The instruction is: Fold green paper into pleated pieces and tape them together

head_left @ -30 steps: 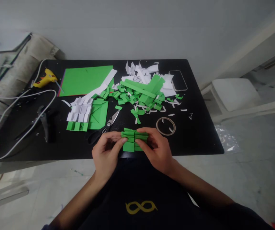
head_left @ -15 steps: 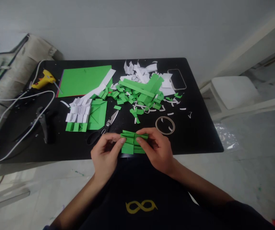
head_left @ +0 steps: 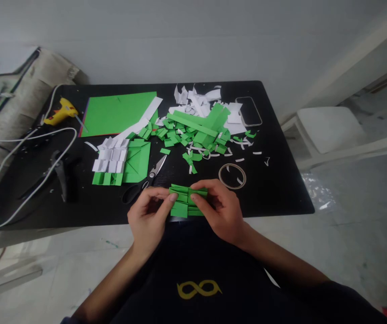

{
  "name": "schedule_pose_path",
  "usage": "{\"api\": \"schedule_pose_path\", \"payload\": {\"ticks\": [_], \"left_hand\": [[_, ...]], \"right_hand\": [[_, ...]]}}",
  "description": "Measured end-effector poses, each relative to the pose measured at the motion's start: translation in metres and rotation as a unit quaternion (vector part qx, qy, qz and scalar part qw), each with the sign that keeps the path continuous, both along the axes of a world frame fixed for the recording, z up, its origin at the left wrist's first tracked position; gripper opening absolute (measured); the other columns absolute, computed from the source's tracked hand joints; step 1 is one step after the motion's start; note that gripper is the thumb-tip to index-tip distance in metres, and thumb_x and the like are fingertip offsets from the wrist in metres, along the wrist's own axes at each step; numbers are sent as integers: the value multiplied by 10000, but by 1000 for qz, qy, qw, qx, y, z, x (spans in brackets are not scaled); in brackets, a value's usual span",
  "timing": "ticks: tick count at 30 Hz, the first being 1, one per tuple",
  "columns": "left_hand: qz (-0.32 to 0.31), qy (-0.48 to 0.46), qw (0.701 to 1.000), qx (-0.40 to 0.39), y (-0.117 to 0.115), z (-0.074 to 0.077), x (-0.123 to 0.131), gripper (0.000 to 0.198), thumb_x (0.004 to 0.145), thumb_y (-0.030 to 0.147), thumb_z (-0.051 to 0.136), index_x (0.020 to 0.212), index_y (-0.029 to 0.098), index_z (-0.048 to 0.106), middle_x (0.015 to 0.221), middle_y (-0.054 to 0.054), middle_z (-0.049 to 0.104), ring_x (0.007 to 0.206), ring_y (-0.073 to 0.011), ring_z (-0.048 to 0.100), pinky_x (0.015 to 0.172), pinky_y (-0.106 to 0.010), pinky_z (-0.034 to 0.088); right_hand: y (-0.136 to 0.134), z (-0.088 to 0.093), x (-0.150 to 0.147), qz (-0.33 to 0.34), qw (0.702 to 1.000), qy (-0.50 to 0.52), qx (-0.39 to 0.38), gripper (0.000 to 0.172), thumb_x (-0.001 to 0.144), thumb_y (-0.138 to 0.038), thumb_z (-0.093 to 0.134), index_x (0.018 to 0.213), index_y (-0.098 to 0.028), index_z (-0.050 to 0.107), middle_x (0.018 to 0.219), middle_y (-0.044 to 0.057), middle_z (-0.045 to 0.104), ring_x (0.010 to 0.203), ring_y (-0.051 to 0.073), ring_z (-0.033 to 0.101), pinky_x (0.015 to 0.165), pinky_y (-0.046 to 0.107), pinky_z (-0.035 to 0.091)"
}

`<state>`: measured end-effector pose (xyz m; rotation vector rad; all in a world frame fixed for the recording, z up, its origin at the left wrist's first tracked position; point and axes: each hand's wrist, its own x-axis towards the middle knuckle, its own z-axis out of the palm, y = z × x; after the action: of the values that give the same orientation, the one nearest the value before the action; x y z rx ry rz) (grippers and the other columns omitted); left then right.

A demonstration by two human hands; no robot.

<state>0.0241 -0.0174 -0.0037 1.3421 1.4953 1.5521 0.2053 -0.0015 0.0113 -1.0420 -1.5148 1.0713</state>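
Between both hands, over the table's front edge, is a folded green paper piece point(head_left: 180, 209) made of layered strips. My left hand point(head_left: 150, 211) pinches its left side, thumb on top. On the right side, my right hand point(head_left: 218, 209) grips it with thumb and fingers; some fingertips are hidden behind the paper. Scissors point(head_left: 149, 178) with black handles lie partly open just beyond my left hand. A roll of tape point(head_left: 233, 176) lies beyond my right hand. Farther left sits a woven-looking white and green paper piece point(head_left: 111, 159) beside a folded green paper square point(head_left: 138, 161).
Green and white paper scraps point(head_left: 200, 123) are heaped at the back middle of the black table point(head_left: 274, 193). Green sheets point(head_left: 119, 114), a yellow glue gun point(head_left: 61, 112) and a looping white cable point(head_left: 21, 198) are at left. A white chair point(head_left: 330, 128) stands at right.
Almost nothing differs. Both hands keep hold of the folded green paper piece, which has shifted very slightly left in view.
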Motion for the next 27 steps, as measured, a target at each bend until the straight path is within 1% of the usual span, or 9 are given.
{"api": "schedule_pose_path", "payload": {"ticks": [4, 9, 14, 16, 18, 20, 21, 23, 27], "left_hand": [[-2, -8, 1000, -6, -1, 0, 1, 83, 855, 184, 846, 879, 199, 768, 730, 29, 728, 650, -102, 674, 619, -189, 562], [-13, -11, 1000, -15, -4, 0, 0, 82, 876, 198, 843, 895, 202, 763, 754, 24, 734, 674, -107, 685, 643, -199, 568], [-35, 3, 999, 4, -4, -2, 3, 80, 901, 192, 823, 905, 208, 744, 781, 20, 711, 697, -111, 670, 661, -213, 558], [-35, 3, 999, 16, -3, -2, 4, 111, 895, 202, 823, 900, 208, 713, 817, 10, 682, 761, -126, 668, 711, -229, 563], [-43, -9, 999, 20, -1, -3, 4, 166, 883, 236, 831, 956, 212, 684, 890, -8, 680, 849, -149, 680, 786, -258, 579], [-77, -27, 997, -6, -1, -5, 4, 253, 881, 291, 834, 1058, 213, 670, 952, -28, 717, 883, -167, 705, 806, -279, 592], [-103, -31, 994, -32, -1, -6, 3, 270, 890, 317, 827, 1082, 209, 671, 951, -33, 739, 857, -169, 715, 780, -277, 594], [-147, -25, 985, -85, -2, -7, 2, 227, 915, 355, 804, 1030, 195, 691, 857, -21, 755, 741, -155, 701, 682, -252, 570], [-168, -3, 978, -125, -2, -5, 0, 223, 932, 354, 781, 819, 187, 686, 661, 20, 688, 587, -121, 611, 567, -220, 491]], "right_hand": [[0, 2, -1, 4, 1000, 14, -19, 156, 970, -236, 753, 1119, -254, 710, 979, 19, 795, 808, 169, 771, 693, 291, 628], [0, 1, -5, -14, 998, 34, -55, 246, 878, -286, 868, 1059, -260, 704, 913, 10, 786, 776, 187, 763, 678, 317, 630], [2, 1, -7, -27, 996, 48, -65, 208, 872, -294, 861, 948, -244, 674, 893, 14, 771, 768, 184, 746, 661, 309, 604], [4, 1, -8, -29, 995, 57, -80, 209, 870, -296, 860, 923, -239, 666, 884, 11, 758, 779, 180, 737, 677, 306, 595], [5, 2, -8, -40, 992, 68, -98, 225, 853, -297, 872, 904, -239, 660, 863, 1, 734, 776, 171, 717, 682, 298, 583], [6, 2, -9, -51, 988, 87, -117, 242, 837, -296, 878, 889, -240, 649, 849, -8, 710, 773, 164, 700, 684, 289, 580], [7, 2, -9, -54, 986, 97, -127, 252, 830, -297, 880, 884, -241, 641, 851, -10, 706, 784, 164, 701, 698, 290, 587], [9, 1, -8, -55, 982, 109, -142, 266, 820, -301, 879, 867, -239, 625, 860, -7, 706, 815, 171, 710, 747, 303, 606], [17, 0, -2, -50, 984, 85, -150, 226, 814, -296, 870, 926, -238, 682, 914, 13, 739, 884, 187, 727, 796, 319, 620]]}}
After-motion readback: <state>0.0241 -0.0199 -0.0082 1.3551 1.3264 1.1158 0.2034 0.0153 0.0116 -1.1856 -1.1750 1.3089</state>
